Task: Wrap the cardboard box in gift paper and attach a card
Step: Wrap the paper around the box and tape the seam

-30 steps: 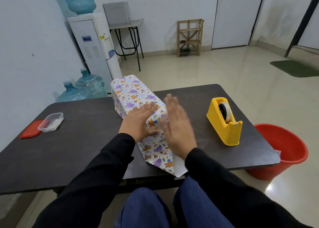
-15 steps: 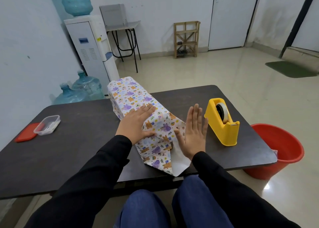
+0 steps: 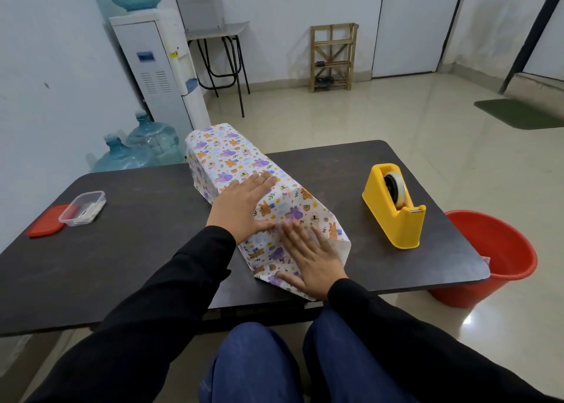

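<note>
The cardboard box (image 3: 227, 161) lies on the desk (image 3: 137, 250), its body already covered in gift paper (image 3: 268, 254). The left hand (image 3: 241, 209) presses its top and the right hand (image 3: 314, 260) the loose near-end flap, each grip apart and flat. Closing that end, taping and the card seemingly remain.

Plain office room, water dispenser (image 3: 158, 76), spare bottles (image 3: 146, 149)
</note>
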